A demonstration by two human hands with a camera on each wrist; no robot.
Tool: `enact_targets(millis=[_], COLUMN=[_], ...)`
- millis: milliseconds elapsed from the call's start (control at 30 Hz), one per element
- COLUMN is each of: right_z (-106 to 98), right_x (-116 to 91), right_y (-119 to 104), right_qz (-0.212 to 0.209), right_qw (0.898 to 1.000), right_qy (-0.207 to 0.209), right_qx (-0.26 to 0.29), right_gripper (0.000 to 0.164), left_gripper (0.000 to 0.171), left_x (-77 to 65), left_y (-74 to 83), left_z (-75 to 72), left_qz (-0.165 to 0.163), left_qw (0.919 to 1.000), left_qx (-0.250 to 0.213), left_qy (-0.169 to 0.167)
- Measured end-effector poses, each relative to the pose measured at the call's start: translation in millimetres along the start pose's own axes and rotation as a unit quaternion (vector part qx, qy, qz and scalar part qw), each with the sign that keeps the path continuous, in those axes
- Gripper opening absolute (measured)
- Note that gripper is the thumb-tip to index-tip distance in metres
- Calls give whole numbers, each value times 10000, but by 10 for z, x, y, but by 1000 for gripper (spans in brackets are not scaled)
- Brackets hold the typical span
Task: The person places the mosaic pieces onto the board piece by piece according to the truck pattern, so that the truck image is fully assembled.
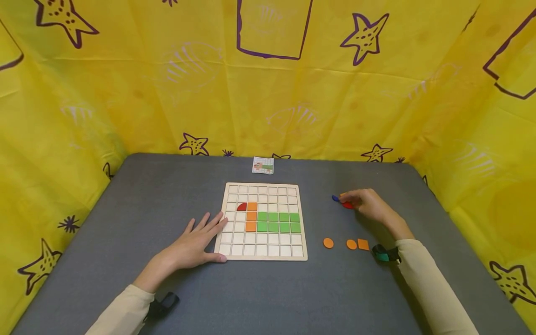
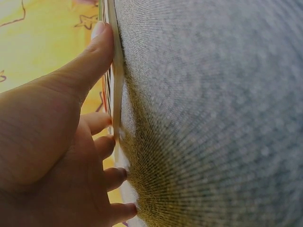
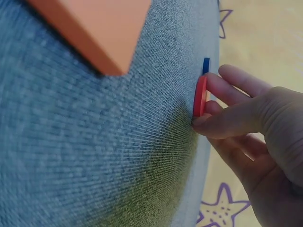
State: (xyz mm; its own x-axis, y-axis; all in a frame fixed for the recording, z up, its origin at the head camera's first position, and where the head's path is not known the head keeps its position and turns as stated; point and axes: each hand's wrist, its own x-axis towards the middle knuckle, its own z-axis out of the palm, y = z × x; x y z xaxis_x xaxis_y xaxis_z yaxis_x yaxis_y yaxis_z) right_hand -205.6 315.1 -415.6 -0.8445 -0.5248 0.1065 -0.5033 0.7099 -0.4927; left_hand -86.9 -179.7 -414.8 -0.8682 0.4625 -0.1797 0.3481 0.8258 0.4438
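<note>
My left hand [image 1: 191,246] lies spread along the left side of a wooden grid board [image 1: 261,255], fingertips on its edge and thumb at the near left corner. Set in the board are a red quarter-circle tile [image 1: 242,207], a column of orange square tiles [image 1: 251,216] and two rows of green square tiles [image 1: 273,227]. To the right of the board, my right hand [image 1: 368,204] pinches a red piece [image 3: 200,97] low at the tabletop, thumb at one end and a finger at the other. Its full outline is hidden. A blue piece [image 1: 335,198] lies beside the fingertips, with an orange piece [image 1: 344,194] partly covered behind them.
Two orange discs, one on the left [image 1: 328,243] and one on the right [image 1: 351,244], lie near an orange square [image 1: 363,244] on the grey table [image 1: 268,298]. A small pattern card [image 1: 263,165] lies beyond the board. Yellow printed cloth [image 1: 268,93] surrounds the table.
</note>
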Motion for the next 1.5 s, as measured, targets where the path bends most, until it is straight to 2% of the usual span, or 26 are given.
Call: enact_targets(millis=[200, 400, 800, 1267, 1500], right_z=[-19, -9, 45, 93, 107], right_x=[-13, -16, 49, 146, 172], right_y=[-29, -85, -124, -148, -172], right_qz=[106, 122, 67, -27, -2], right_qw=[9997, 9992, 9992, 9997, 9995], right_qy=[-181, -254, -136, -257, -301], right_qx=[146, 266, 360, -22, -70], right_gripper=[39, 38, 40, 33, 33], left_gripper=[100, 100, 100, 101, 101], left_x=[4, 8, -2, -3, -7], left_y=[0, 2, 4, 5, -1], left_z=[-1, 0, 3, 2, 4], left_qz=[2, -24, 19, -60, 3], left_qw=[10000, 10000, 10000, 10000, 10000], left_qx=[43, 29, -1, 3, -16], left_qy=[3, -11, 1, -20, 1])
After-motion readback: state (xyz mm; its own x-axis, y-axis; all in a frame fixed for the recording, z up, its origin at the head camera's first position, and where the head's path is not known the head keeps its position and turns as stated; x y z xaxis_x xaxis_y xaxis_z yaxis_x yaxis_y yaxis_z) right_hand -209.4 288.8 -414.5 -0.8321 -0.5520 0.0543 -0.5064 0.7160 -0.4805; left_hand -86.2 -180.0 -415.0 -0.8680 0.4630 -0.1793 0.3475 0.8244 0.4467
